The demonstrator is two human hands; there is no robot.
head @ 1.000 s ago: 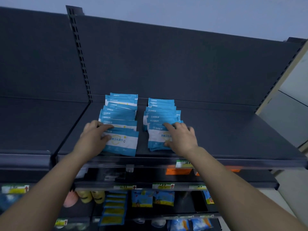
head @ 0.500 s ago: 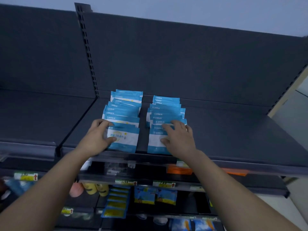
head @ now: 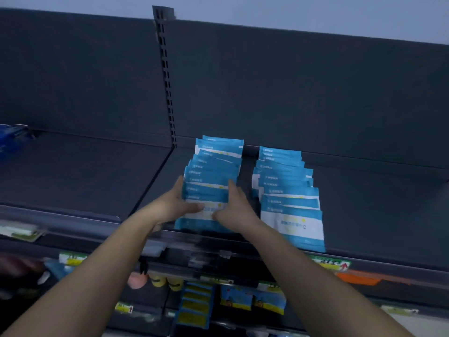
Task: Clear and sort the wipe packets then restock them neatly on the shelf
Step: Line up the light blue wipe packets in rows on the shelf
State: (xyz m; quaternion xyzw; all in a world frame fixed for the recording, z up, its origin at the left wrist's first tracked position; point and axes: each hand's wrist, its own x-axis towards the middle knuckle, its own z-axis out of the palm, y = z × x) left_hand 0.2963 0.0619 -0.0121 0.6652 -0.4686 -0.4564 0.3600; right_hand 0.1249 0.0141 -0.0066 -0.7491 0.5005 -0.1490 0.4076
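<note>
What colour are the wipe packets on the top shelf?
Blue with a white panel across the middle; it shows best on the front right packet in the head view.

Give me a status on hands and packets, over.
Left hand and right hand flat against left packet row. Right packet row apart, untouched. Nothing blocking.

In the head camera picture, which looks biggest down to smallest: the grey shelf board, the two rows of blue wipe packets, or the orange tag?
Dark grey metal shelf board: biggest.
Left row of blue-and-white wipe packets and right row of blue-and-white wipe packets: about alike, so tied.
Flat orange tag on a lower shelf edge: smallest.
</note>
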